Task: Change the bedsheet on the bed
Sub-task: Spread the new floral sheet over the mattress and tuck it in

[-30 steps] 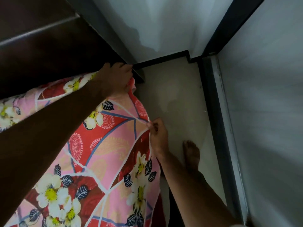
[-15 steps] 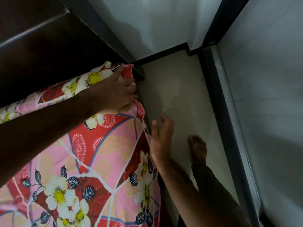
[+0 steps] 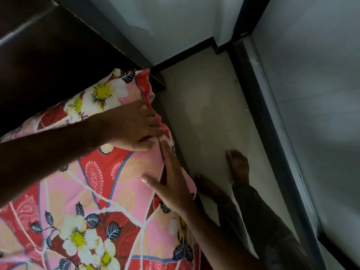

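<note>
Head view: floral bedsheet (image 3: 101,191) covers the bed's corner; left hand (image 3: 134,127) and right hand (image 3: 171,184) lie flat, smoothing; tucking likely remains.

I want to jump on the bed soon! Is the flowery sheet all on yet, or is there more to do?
Nearly, at this corner. The floral bedsheet already covers the top up to the dark headboard. Right now the left hand lies on the bunched corner and the right hand presses flat along the edge. That corner's ruffled red hem still needs smoothing or tucking. The rest of the bed is out of view.
</note>
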